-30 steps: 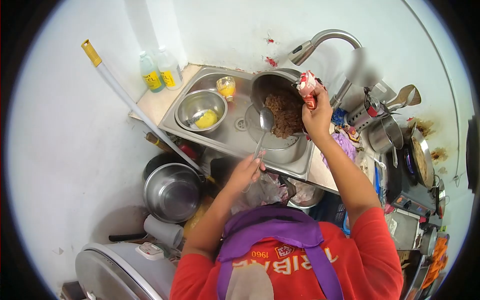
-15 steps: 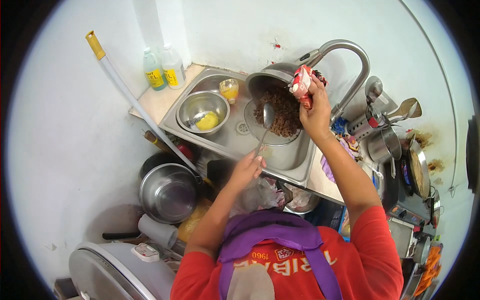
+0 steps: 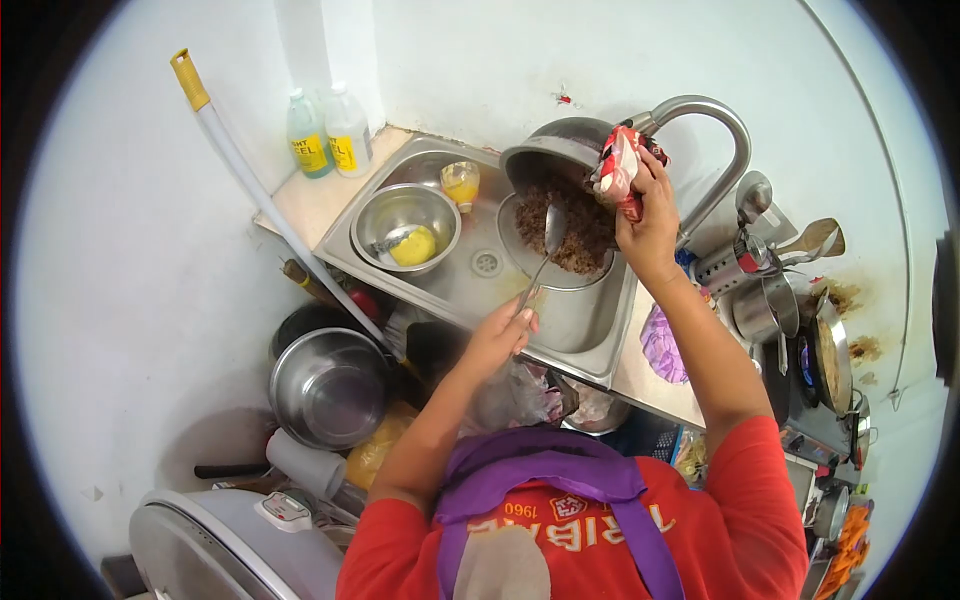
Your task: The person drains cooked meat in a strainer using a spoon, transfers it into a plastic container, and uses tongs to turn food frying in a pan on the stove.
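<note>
The head camera (quite wide) looks down over the sink (image 3: 478,228).

You are in a small, crowded kitchen, at a steel sink (image 3: 445,290) with a curved faucet (image 3: 743,155). At the sink's right end, a tilted metal pot (image 3: 560,138) holds brown, crumbly contents (image 3: 578,245). Farther right of the sink, wooden and metal utensils (image 3: 825,237) stand in a perforated holder (image 3: 714,271), near a saucepan (image 3: 755,312) and a frying pan (image 3: 833,348). Below the sink, to its left, is a large steel basin (image 3: 330,390). You wear a purple apron (image 3: 545,465).
</note>
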Demonstrator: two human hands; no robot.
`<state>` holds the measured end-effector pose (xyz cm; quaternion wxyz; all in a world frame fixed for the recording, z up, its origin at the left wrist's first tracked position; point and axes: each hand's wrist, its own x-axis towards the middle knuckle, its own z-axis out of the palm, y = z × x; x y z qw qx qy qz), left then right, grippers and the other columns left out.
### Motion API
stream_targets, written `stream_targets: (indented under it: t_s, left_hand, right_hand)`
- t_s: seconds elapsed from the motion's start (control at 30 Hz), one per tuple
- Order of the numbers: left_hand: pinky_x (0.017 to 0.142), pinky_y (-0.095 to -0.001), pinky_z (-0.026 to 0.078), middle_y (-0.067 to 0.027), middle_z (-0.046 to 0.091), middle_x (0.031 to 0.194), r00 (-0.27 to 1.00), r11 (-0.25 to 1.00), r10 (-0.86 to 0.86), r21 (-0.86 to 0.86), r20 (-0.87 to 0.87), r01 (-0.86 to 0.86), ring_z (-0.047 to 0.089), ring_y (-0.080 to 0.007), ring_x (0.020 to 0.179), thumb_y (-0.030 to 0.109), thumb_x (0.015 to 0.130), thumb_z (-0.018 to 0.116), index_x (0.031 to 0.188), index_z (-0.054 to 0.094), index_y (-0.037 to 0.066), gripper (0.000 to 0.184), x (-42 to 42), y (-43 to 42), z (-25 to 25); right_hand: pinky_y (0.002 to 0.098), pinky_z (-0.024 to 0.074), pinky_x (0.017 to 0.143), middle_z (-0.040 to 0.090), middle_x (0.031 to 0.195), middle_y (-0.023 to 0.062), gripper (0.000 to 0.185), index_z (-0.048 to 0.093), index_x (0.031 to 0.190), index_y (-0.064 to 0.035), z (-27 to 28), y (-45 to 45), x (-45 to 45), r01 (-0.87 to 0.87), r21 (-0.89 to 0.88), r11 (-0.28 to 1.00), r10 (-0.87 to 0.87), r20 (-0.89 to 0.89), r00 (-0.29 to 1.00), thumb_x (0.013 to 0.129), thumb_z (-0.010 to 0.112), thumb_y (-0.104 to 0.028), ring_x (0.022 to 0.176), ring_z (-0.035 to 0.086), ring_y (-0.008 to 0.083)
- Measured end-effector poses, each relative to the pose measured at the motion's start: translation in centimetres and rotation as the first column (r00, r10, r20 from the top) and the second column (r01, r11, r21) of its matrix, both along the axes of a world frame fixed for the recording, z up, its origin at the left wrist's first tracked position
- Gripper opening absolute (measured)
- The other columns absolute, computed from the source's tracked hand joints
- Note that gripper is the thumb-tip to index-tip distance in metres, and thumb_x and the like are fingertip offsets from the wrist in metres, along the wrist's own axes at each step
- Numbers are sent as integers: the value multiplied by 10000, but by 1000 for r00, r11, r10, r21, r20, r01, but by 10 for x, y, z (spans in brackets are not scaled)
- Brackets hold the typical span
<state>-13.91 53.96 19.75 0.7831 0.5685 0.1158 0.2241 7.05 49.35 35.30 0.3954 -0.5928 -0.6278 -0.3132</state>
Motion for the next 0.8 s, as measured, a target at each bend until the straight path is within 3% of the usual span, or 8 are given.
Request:
stream_targets:
  t_s: [0.27,0.37,0.47,0.57,0.7,0.8]
  left_hand:
    - [498,-178,332,-4,487,838,999,999,31,42,10,-32,388,-44,553,199,969,395,1348,383,61,404,5,6,-2]
    - [498,-178,331,-6,491,837,999,998,33,52,12,-34,389,-44,553,193,968,394,1344,385,59,399,7,5,1]
    - [497,-180,332,-9,496,836,999,999,35,36,18,-36,388,-45,547,188,968,393,1341,385,58,395,8,8,2]
    - [492,-184,332,-11,498,833,999,995,54,85,6,-54,386,-46,538,186,968,392,1339,385,58,393,9,8,5]
    - [486,-188,334,-11,500,829,996,990,82,110,16,-83,387,-47,533,188,968,393,1345,382,59,398,12,8,4]
    - [490,-187,338,-8,503,826,998,992,62,111,28,-64,392,-47,538,193,968,396,1355,376,62,409,14,11,6]
  right_hand:
    - [388,397,957,496,1237,230,351,507,1044,-18,-4,4,3,-65,6,998,65,-82,995,718,532,109,1189,470,369]
    - [375,406,952,500,1230,226,366,513,1055,-18,1,7,10,6,25,1000,-6,30,1000,715,528,120,1189,474,361]
    - [431,412,925,540,1149,215,423,527,1084,-7,4,8,2,-56,35,998,56,-21,998,680,533,118,1158,463,409]
    - [385,401,955,523,1201,210,440,514,1108,-18,6,10,11,-62,69,996,62,-5,998,699,522,146,1184,473,369]
    - [391,406,947,531,1183,216,414,507,1090,-11,6,8,11,-102,0,995,102,24,994,703,546,132,1179,479,367]
    - [399,386,969,522,1203,229,401,498,1080,-12,12,5,8,-92,49,995,92,9,996,706,560,119,1182,479,365]
